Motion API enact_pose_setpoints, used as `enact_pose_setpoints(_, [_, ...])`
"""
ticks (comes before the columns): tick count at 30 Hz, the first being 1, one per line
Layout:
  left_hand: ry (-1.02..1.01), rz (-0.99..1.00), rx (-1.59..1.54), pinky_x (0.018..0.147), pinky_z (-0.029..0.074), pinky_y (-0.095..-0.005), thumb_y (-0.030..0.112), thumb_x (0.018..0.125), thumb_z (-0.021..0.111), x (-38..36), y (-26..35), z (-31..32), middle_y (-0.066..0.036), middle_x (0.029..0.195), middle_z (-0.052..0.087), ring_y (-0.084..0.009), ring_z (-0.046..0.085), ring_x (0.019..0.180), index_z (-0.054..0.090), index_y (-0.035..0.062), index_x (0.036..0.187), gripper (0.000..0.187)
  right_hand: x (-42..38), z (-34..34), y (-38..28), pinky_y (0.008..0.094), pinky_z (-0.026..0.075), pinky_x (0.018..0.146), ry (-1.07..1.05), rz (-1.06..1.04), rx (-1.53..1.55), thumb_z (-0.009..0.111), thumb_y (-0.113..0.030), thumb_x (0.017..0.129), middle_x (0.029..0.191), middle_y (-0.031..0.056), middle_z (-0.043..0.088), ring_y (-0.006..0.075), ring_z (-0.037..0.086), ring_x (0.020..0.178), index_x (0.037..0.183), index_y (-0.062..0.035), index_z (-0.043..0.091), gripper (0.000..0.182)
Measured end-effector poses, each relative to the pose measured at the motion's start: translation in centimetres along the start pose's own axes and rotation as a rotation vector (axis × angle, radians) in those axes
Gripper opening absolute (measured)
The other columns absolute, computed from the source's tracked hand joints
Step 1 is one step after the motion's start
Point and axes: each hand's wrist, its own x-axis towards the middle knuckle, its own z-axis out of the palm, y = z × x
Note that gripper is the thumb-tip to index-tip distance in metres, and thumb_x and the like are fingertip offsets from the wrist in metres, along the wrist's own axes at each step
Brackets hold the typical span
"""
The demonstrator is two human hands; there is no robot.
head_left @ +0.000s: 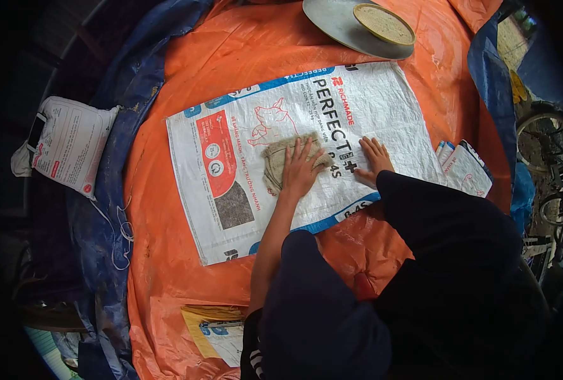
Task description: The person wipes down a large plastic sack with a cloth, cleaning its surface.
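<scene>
A white woven feed sack [275,114], printed in blue, red and black, lies flat and spread out on an orange tarp [186,285]. My left hand [302,167] presses down on a folded, greyish-brown cloth [275,166] near the sack's middle, its fingers spread over the cloth. To the right of it, my right hand [375,159] rests flat on the sack beside the large printed letters, fingers stretched out and nothing under them but the sack. A dark sleeve covers the right arm, while the left forearm is bare.
Beyond the sack stands a grey round lid or tray [332,28] bearing a shallow bowl [382,25] of pale stuff. A stuffed white bag [75,145] with a dark phone-like object sits left. Folded sacks lie right [465,168] and below [218,332]. Blue tarp [107,253] borders the left.
</scene>
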Motion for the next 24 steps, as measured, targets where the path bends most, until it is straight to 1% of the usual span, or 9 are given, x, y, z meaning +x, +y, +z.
enact_pose_setpoints(1, [0.054,-0.042,0.049,0.121,0.009,-0.054,0.041,0.097,0.055,0.3,-1.4,-0.1,-0.008,0.163,0.023,-0.0345,0.016,0.151,0.05,0.0293,0.145,0.049,-0.2,0.0,-0.1,0.0477,0.011,0.124,0.006,0.01,0.001,0.079,-0.038,0.073,0.16,0.0068,0.03,0.0289,0.017,0.151,0.152,-0.0168,0.033,0.095])
enact_pose_setpoints(4, [0.216,-0.288,0.122,0.121,0.009,-0.0541,0.042,0.099,0.051,-0.5,-5.8,-1.6,-0.008,0.163,0.023,-0.0351,0.017,0.151,0.05,0.0302,0.145,0.048,-0.2,0.3,0.5,0.0477,0.012,0.123,0.024,-0.003,-0.008,0.078,-0.039,0.074,0.159,0.0068,0.031,0.0291,0.019,0.151,0.152,-0.0165,0.034,0.093])
enact_pose_setpoints(6, [0.25,-0.431,0.228,0.121,0.007,-0.0551,0.047,0.101,0.043,-2.2,-9.1,-2.6,-0.008,0.164,0.022,-0.0356,0.016,0.151,0.047,0.0317,0.147,0.048,-0.2,0.5,0.9,0.0482,0.013,0.123,0.032,-0.015,-0.002,0.078,-0.04,0.074,0.159,0.0064,0.032,0.0295,0.02,0.15,0.152,-0.017,0.034,0.092])
enact_pose_setpoints(8, [0.281,-0.571,0.298,0.121,0.006,-0.055,0.047,0.102,0.041,-4.6,-12.1,-4.3,-0.008,0.164,0.022,-0.0361,0.015,0.151,0.047,0.0305,0.148,0.049,-0.3,0.8,1.2,0.0482,0.013,0.123,0.041,-0.017,0.005,0.079,-0.04,0.074,0.159,0.006,0.032,0.0295,0.02,0.15,0.152,-0.0171,0.034,0.093])
enact_pose_setpoints(11, [0.314,-0.716,0.394,0.12,0.007,-0.0563,0.043,0.103,0.04,-8.8,-15.2,-7.1,-0.01,0.163,0.023,-0.0366,0.016,0.15,0.048,0.0247,0.147,0.048,-0.2,0.3,0.8,0.0478,0.013,0.123,0.038,-0.012,0.024,0.079,-0.039,0.073,0.159,0.0058,0.033,0.0293,0.02,0.15,0.152,-0.017,0.034,0.093])
enact_pose_setpoints(13, [0.365,-0.765,0.492,0.12,0.008,-0.0551,0.043,0.103,0.039,-12.0,-17.2,-7.4,-0.011,0.163,0.024,-0.0357,0.017,0.15,0.047,0.0217,0.148,0.05,-0.2,0.1,0.7,0.0475,0.013,0.123,0.032,-0.013,0.037,0.079,-0.038,0.074,0.159,0.0057,0.033,0.029,0.02,0.151,0.152,-0.0173,0.035,0.092])
enact_pose_setpoints(19, [0.387,-0.799,0.471,0.12,0.012,-0.0518,0.042,0.104,0.039,-13.9,-15.6,-7.4,-0.013,0.162,0.025,-0.0357,0.02,0.15,0.046,0.0212,0.148,0.05,0.1,0.8,2.0,0.0487,0.014,0.123,0.057,-0.035,0.095,0.078,-0.035,0.075,0.159,0.0044,0.034,0.028,0.02,0.151,0.151,-0.0198,0.038,0.088])
enact_pose_setpoints(21, [0.406,-0.797,0.483,0.12,0.013,-0.0516,0.042,0.104,0.038,-13.7,-15.4,-7.5,-0.013,0.162,0.025,-0.0359,0.021,0.149,0.046,0.0215,0.148,0.049,0.1,0.5,1.6,0.0501,0.014,0.122,0.05,-0.034,0.092,0.077,-0.036,0.076,0.157,0.0077,0.035,0.0302,0.022,0.15,0.15,-0.019,0.038,0.085])
enact_pose_setpoints(24, [0.41,-0.802,0.484,0.12,0.013,-0.0507,0.043,0.104,0.039,-13.8,-15.5,-7.2,-0.013,0.162,0.026,-0.0356,0.022,0.149,0.046,0.0219,0.148,0.05,-0.4,0.4,0.6,0.052,0.016,0.121,0.087,-0.107,-0.064,0.077,-0.042,0.075,0.153,0.0123,0.039,0.0326,0.025,0.148,0.148,-0.0174,0.041,0.085])
